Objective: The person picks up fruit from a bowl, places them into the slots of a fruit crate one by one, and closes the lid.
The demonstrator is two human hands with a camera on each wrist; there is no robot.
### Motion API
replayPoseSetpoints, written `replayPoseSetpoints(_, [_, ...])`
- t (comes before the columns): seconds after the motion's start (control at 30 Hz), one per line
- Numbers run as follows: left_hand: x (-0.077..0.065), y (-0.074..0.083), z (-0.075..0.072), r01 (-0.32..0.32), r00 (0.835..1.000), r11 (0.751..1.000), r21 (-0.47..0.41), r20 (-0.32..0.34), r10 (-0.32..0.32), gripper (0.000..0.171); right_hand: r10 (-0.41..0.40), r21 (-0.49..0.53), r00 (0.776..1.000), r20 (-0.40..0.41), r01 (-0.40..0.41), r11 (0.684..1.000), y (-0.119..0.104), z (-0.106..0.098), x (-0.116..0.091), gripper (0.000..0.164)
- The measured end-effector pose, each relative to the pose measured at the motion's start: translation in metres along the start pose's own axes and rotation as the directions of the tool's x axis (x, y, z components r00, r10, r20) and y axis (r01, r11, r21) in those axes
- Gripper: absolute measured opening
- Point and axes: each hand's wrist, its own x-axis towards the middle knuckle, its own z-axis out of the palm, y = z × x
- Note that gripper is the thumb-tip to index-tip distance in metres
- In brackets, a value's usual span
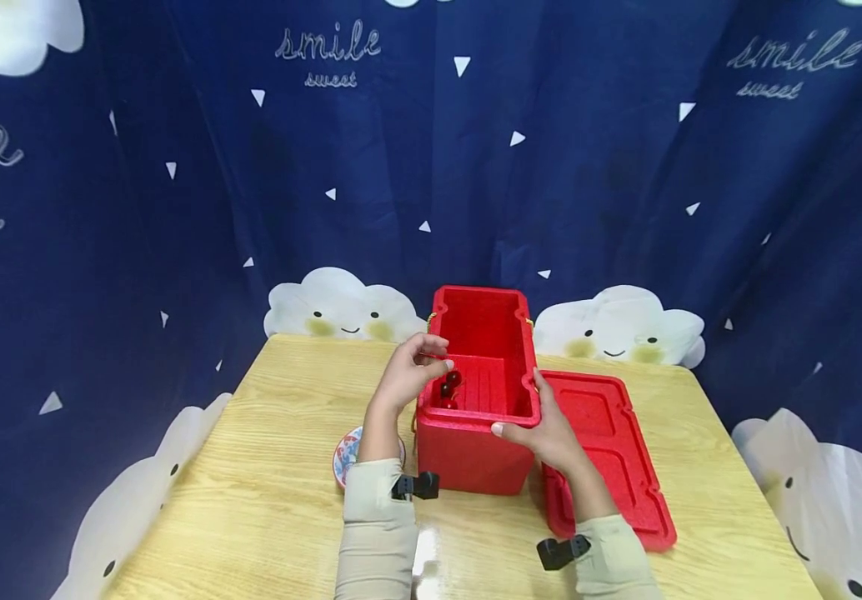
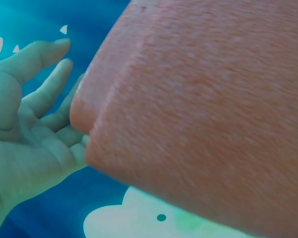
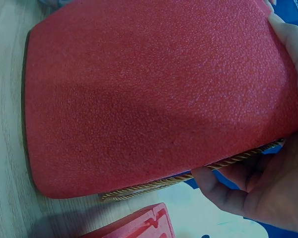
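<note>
Head view puts the left hand (image 1: 410, 371) over the left rim of the red box (image 1: 472, 458), fingers loosely bent and set apart, with a gap between thumb and fingertips; nothing shows in its grasp. Left wrist view agrees: fingers spread beside the box wall, palm bare. The right hand (image 1: 547, 429) grips the near right corner, thumb over the near rim and fingers along the right side, close to a twisted cord (image 3: 238, 157).

The open box appears to stand on the table (image 1: 273, 500). Inside, near the left wall, lie a few dark red cherries (image 1: 447, 389), or things very like them; the hand partly hides that part, so I cannot count them surely.

As I judge it, the main risk is the one-sided hold: a pull from the right corner alone could turn or tip the box and set the cherries rolling. The left hand, reaching over the rim, might bump the wall or knock a cherry deeper in. A finger caught in the cord could drag the box sideways.

Farther out, a patterned dish (image 1: 346, 457) sits under the left forearm; a lowered sleeve could nudge it. To the right, the lid (image 1: 611, 450) lies flat just beside the box, where a shift that way might push it or leave the box perched on its edge.
</note>
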Motion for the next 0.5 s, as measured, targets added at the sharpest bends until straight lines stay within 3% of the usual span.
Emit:
replayPoseSetpoints(0.1, [-0.014, -0.007, 0.001, -0.020, 0.996, 1.000, -0.014, -0.090, 0.019, 0.031, -0.002, -0.018, 1.000, -0.015, 0.001, 1.000, 0.010, 0.002, 0.002, 0.114])
replayPoseSetpoints(0.27, [-0.038, -0.009, 0.000, -0.037, 0.976, 0.993, -0.111, -0.218, 0.012, 0.031, -0.015, -0.046, 0.999, -0.035, 0.014, 0.999, 0.025, 0.003, 0.004, 0.114])
replayPoseSetpoints(0.4, [-0.056, -0.006, -0.006, 0.005, 0.962, 0.992, -0.124, -0.272, -0.038, 0.029, -0.010, -0.037, 0.999, -0.031, 0.009, 0.999, 0.021, 0.004, 0.004, 0.115])
replayPoseSetpoints(0.5, [-0.066, -0.012, -0.012, 0.048, 0.957, 0.992, -0.114, -0.281, -0.078, 0.030, -0.004, -0.022, 1.000, -0.023, 0.003, 1.000, 0.008, 0.004, 0.001, 0.114])
